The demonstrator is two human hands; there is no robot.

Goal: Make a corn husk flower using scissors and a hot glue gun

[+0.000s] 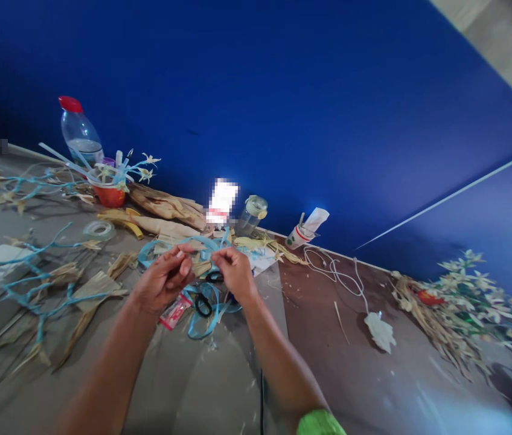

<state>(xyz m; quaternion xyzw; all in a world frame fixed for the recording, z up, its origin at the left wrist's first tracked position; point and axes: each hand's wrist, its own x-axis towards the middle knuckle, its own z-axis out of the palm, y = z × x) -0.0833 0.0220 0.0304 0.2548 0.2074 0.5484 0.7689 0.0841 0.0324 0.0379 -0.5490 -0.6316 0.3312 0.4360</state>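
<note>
My left hand (pixel 165 275) is raised over the table with its fingers curled and thumb near the fingertips; whatever is between them is too small to make out. Facing it, my right hand (pixel 235 272) is closed in a pinch where a light blue ribbon (pixel 208 241) meets its fingertips. Below both hands lie scissors with black handles (pixel 203 305), a loop of the same blue ribbon (pixel 204 329) and a small red packet (pixel 175 311). Dried corn husks (pixel 168 226) are heaped just behind. Blue-wrapped branches (pixel 41 314) with husk pieces lie to the left.
At the back stand a red-capped bottle (pixel 80 133), a red cup (pixel 108 194) holding stems, a glass jar (pixel 252 216) and a white cup (pixel 299 235). A roll of clear tape (pixel 98 230) lies left. White cord (pixel 337 272) and a flower bunch (pixel 477 290) lie right, before a blue wall (pixel 283 109).
</note>
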